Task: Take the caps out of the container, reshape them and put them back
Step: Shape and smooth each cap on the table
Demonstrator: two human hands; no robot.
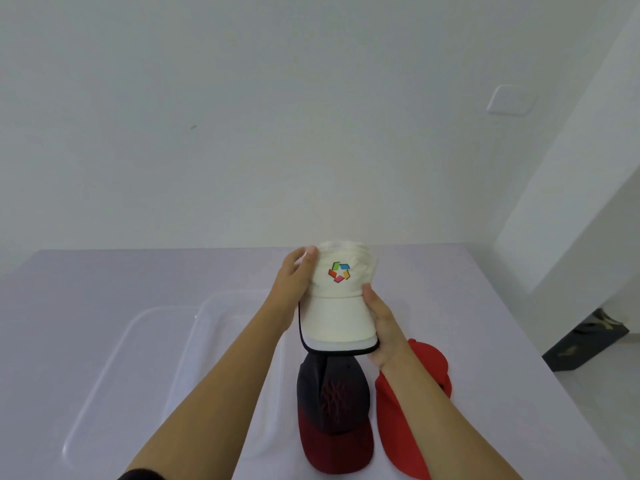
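I hold a cream cap (341,303) with a multicoloured logo above the table, its dark-edged brim toward me. My left hand (294,282) grips the left side of its crown. At the right edge of the brim, my right hand (379,323) grips it. Below it a dark navy cap (332,410) fading to red at the brim lies on the table. A plain red cap (408,417) lies just to its right, partly hidden by my right forearm. A clear plastic container (221,310) stands behind my left forearm.
A clear plastic lid (104,375) lies flat left of the container. The pale table (502,358) ends at a right edge, with floor and a dark object (585,344) beyond. A white wall stands behind.
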